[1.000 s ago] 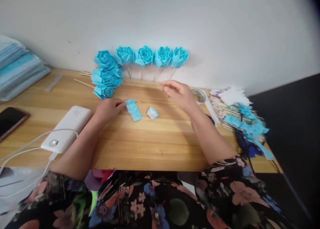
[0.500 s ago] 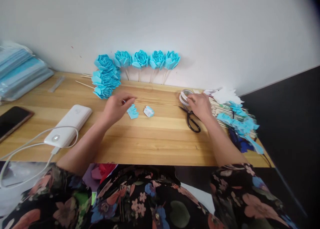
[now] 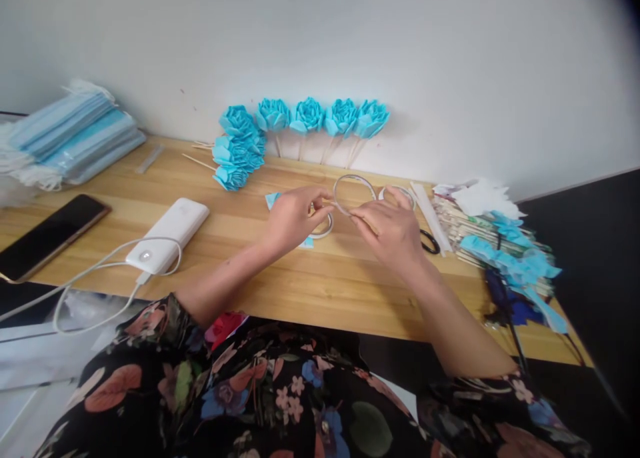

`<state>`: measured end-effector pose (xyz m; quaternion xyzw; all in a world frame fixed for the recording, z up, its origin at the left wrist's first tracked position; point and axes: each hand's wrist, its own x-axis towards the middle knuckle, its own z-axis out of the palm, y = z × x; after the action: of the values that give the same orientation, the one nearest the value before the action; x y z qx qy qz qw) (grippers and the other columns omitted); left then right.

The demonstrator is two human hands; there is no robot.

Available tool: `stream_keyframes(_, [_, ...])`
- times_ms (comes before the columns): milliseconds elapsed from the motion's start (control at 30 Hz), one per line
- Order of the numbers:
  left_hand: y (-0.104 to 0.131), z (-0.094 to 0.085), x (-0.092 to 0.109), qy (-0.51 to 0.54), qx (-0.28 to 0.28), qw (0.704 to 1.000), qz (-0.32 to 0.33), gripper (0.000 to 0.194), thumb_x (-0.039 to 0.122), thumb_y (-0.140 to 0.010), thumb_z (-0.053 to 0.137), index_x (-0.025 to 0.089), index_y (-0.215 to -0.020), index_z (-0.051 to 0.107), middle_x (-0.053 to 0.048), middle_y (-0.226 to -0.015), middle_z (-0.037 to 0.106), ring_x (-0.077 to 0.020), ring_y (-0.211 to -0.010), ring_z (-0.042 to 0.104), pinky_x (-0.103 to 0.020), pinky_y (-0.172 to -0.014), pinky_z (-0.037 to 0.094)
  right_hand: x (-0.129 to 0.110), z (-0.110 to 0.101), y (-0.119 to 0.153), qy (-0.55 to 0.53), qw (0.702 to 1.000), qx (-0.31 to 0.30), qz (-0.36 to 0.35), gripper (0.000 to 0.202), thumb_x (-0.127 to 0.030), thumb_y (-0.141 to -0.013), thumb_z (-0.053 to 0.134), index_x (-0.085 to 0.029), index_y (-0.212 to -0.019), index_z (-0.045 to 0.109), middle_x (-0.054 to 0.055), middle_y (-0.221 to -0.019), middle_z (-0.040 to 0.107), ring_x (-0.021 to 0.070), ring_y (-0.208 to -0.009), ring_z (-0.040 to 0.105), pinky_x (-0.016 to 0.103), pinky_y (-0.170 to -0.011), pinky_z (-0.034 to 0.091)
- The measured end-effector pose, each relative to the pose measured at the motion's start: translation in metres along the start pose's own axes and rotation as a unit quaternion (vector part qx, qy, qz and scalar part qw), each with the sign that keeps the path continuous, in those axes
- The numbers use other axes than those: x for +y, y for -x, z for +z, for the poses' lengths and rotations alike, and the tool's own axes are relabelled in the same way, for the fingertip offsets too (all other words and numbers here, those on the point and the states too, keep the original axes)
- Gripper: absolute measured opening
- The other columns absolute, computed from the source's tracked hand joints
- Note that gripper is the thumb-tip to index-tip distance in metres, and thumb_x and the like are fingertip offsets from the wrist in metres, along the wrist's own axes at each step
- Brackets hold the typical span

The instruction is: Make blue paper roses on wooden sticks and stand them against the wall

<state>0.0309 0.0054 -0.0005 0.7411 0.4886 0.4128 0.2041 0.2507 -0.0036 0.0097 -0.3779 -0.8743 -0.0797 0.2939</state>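
Observation:
My right hand (image 3: 393,228) pinches a thin roll of tape (image 3: 356,177) by its lower edge, holding it upright above the table. At the roll's left side, the bent thumb and forefinger of my left hand (image 3: 295,218) meet its rim. A second ring-shaped roll (image 3: 327,230) shows just below my left fingers; whether it lies on the table or hangs from them I cannot tell. Another white roll (image 3: 413,195) sits behind my right hand. Partly covered by my left hand is a cut light-blue piece (image 3: 271,200). A black scissors handle (image 3: 431,242) peeks out beside my right hand.
Light-blue fabric flowers (image 3: 307,116) on sticks lean on the wall, with more heaped at left (image 3: 237,151). Farther left are packed face masks (image 3: 85,135), a phone (image 3: 53,235) and a cabled power bank (image 3: 170,235). Sticks and blue strips (image 3: 510,261) crowd the right end.
My right hand has lifted a roll of tape and brought it left. My left hand has moved right to meet it, over the small blue pieces. The view has shifted slightly left.

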Motion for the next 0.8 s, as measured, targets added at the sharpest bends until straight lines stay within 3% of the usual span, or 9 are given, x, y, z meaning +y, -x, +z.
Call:
stream_keyframes(200, [-0.002, -0.004, 0.006, 0.056, 0.007, 0.998, -0.007, 0.010, 0.022, -0.085, 0.067, 0.017, -0.076, 0.069, 0.000, -0.066, 0.067, -0.0108, -0.058, 0.054, -0.025, -0.055, 0.034, -0.006, -0.002, -0.008, -0.037, 0.999, 0.005, 0.016, 0.018, -0.026, -0.101, 0.053, -0.026, -0.100, 0.071, 0.001, -0.094, 0.079, 0.0199, -0.089, 0.073, 0.051, -0.113, 0.039])
stream_keyframes(333, [-0.007, -0.026, 0.003, 0.169, 0.095, 0.979, -0.062, 0.011, 0.020, -0.082, 0.068, 0.016, -0.072, 0.064, 0.002, -0.061, 0.060, -0.0085, -0.055, 0.049, -0.022, -0.053, 0.034, 0.002, 0.002, -0.012, -0.087, 0.985, 0.101, 0.110, 0.024, -0.030, -0.102, 0.049, -0.025, -0.111, 0.070, 0.007, -0.109, 0.077, 0.0247, -0.105, 0.070, 0.046, -0.099, 0.050])
stream_keyframes(400, [-0.008, -0.038, -0.001, 0.242, 0.137, 0.955, -0.099, 0.012, 0.020, -0.082, 0.068, 0.017, -0.072, 0.063, 0.003, -0.060, 0.058, -0.0080, -0.054, 0.048, -0.021, -0.053, 0.037, 0.006, 0.013, -0.008, -0.104, 0.988, 0.056, 0.105, 0.022, -0.030, -0.100, 0.052, -0.022, -0.107, 0.072, 0.009, -0.105, 0.077, 0.0268, -0.102, 0.069, 0.045, -0.092, 0.052])
stream_keyframes(500, [-0.006, -0.046, -0.009, 0.341, 0.151, 0.917, -0.145, 0.013, 0.022, -0.082, 0.068, 0.018, -0.071, 0.062, 0.003, -0.059, 0.057, -0.0075, -0.052, 0.048, -0.020, -0.050, 0.038, 0.005, 0.038, 0.001, -0.121, 0.985, -0.124, 0.014, 0.019, -0.030, -0.095, 0.062, -0.021, -0.108, 0.072, 0.010, -0.115, 0.075, 0.0297, -0.110, 0.066, 0.047, -0.096, 0.050])
stream_keyframes(567, [-0.002, -0.046, -0.014, 0.395, 0.143, 0.893, -0.162, 0.016, 0.024, -0.083, 0.068, 0.018, -0.070, 0.061, 0.002, -0.059, 0.057, -0.0075, -0.051, 0.048, -0.019, -0.048, 0.037, 0.002, 0.052, 0.004, -0.118, 0.975, -0.189, -0.011, 0.016, -0.027, -0.094, 0.064, -0.021, -0.106, 0.072, 0.010, -0.116, 0.075, 0.0301, -0.115, 0.064, 0.047, -0.099, 0.048])
stream_keyframes(667, [0.003, -0.041, -0.019, 0.449, 0.126, 0.865, -0.185, 0.018, 0.024, -0.082, 0.068, 0.017, -0.068, 0.060, 0.002, -0.060, 0.056, -0.0078, -0.050, 0.050, -0.019, -0.047, 0.039, 0.008, 0.055, 0.003, -0.095, 0.978, -0.182, 0.023, 0.015, -0.028, -0.098, 0.059, -0.020, -0.097, 0.071, 0.010, -0.100, 0.076, 0.0284, -0.102, 0.066, 0.044, -0.094, 0.047])
stream_keyframes(800, [0.005, -0.038, -0.024, 0.478, 0.123, 0.846, -0.204, 0.017, 0.024, -0.081, 0.069, 0.017, -0.068, 0.060, 0.002, -0.062, 0.057, -0.0077, -0.050, 0.052, -0.019, -0.046, 0.040, 0.047, 0.028, 0.004, -0.031, 0.988, -0.092, 0.119, 0.017, -0.031, -0.096, 0.059, -0.021, -0.096, 0.073, 0.010, -0.092, 0.076, 0.0289, -0.090, 0.066, 0.044, -0.088, 0.046])
